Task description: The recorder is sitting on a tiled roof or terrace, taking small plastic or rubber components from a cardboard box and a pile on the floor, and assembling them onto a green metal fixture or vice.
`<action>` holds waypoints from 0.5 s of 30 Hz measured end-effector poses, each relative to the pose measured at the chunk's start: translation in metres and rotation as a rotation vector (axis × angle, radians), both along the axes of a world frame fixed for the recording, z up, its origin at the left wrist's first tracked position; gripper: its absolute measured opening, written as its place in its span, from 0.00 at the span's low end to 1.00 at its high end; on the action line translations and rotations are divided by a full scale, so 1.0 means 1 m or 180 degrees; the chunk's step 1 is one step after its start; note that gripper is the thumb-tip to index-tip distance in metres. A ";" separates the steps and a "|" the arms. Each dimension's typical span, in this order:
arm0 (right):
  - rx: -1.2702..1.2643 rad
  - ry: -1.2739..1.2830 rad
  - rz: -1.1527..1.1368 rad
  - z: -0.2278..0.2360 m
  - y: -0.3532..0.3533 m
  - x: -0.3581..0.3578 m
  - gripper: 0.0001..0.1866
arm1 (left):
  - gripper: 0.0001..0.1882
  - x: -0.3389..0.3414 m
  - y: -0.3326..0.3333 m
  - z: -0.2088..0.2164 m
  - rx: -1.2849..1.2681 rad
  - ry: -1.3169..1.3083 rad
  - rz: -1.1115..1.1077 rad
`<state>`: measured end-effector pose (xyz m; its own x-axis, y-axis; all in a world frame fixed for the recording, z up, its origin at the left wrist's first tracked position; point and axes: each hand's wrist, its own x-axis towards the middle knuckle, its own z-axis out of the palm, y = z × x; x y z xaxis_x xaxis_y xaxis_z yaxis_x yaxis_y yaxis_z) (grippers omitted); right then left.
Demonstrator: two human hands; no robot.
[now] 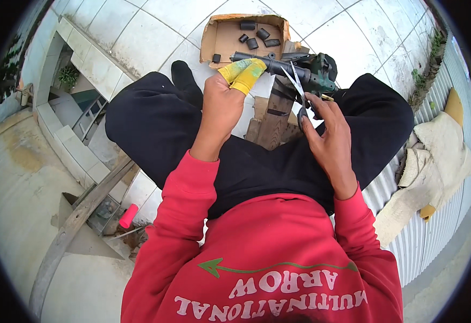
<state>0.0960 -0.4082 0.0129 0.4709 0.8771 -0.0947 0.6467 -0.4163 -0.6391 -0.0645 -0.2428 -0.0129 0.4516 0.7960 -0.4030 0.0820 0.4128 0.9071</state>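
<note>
My left hand [222, 105] has yellow coverings [244, 75] with bluish-green stains on its fingers. Those fingers are pressed together against a black tube [289, 69]; whatever they pinch is hidden from above. In my right hand [330, 132] is a pair of scissors [297, 82], its blades parted and pointing up beside the tube. The tube's right end meets a dark green metal tool [321, 72], which looks like a vise. Under it stands a brown wooden block [272, 123] with dark strips across it.
Beyond the tube, a cardboard tray [211, 40] holds several short black cylinders [252, 43]. White tiles [160, 24] cover the floor. A wooden pole [82, 212] and a pink object [129, 215] are at left; pale cloth [435, 156] lies on corrugated sheet [418, 253] at right.
</note>
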 end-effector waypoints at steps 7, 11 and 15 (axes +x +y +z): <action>-0.0102 -0.0231 0.0070 0.006 0.011 -0.004 0.22 | 0.12 -0.002 -0.001 -0.003 0.0021 -0.0040 0.0032; -0.0246 -0.0182 0.0059 0.006 0.013 -0.001 0.22 | 0.12 -0.003 -0.002 -0.003 0.0019 0.0017 -0.0006; -0.0267 -0.0168 0.0073 0.007 0.015 -0.002 0.22 | 0.13 -0.004 -0.002 -0.004 0.0028 0.0065 0.0019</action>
<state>0.0938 -0.3928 0.0204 0.4572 0.8777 -0.1438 0.6884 -0.4516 -0.5676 -0.0680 -0.2444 -0.0165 0.4387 0.8022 -0.4051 0.0982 0.4052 0.9089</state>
